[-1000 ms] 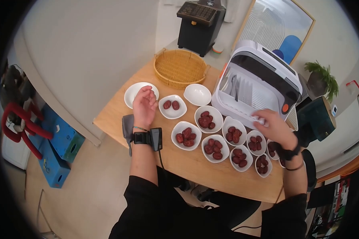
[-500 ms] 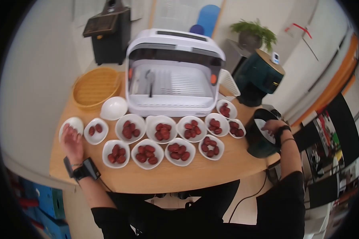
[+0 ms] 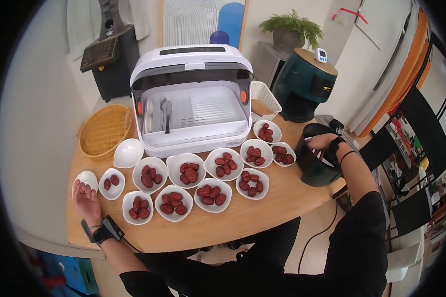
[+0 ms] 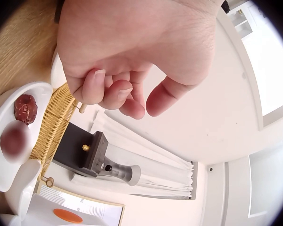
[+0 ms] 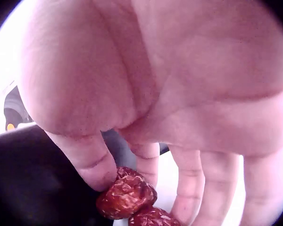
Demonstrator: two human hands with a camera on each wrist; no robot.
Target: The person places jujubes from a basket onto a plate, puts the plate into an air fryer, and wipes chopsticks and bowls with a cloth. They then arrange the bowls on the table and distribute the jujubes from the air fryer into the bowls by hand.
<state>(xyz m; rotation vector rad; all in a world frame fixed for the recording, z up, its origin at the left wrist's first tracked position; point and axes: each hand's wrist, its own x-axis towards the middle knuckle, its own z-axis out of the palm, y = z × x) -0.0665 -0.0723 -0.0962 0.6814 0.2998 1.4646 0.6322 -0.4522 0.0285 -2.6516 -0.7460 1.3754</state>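
Note:
My right hand (image 3: 323, 143) reaches down into a dark green air fryer basket (image 3: 317, 176) at the table's right end. In the right wrist view its thumb and forefinger pinch a wrinkled red date (image 5: 126, 197), with a second date (image 5: 153, 217) just below, by the other fingers. Something white shows behind those fingers. Over at the left, my left hand (image 3: 87, 203) hovers palm up by a white plate (image 3: 86, 178), fingers loosely bent and holding nothing. Beside it stands a white bowl (image 3: 113, 193) with two dates.
Several white bowls of dates, one a front bowl (image 3: 167, 216), fill the table's middle. Behind them sits a white dish cabinet (image 3: 193, 143) with cutlery inside. A wicker basket (image 3: 106, 132) and another white bowl (image 3: 129, 153) are at left; the air fryer body (image 3: 302, 89) stands back right.
My right hand has moved from beside the bowls into the air fryer basket, and now pinches a date. The head view has swung right. The left hand stays near the plate.

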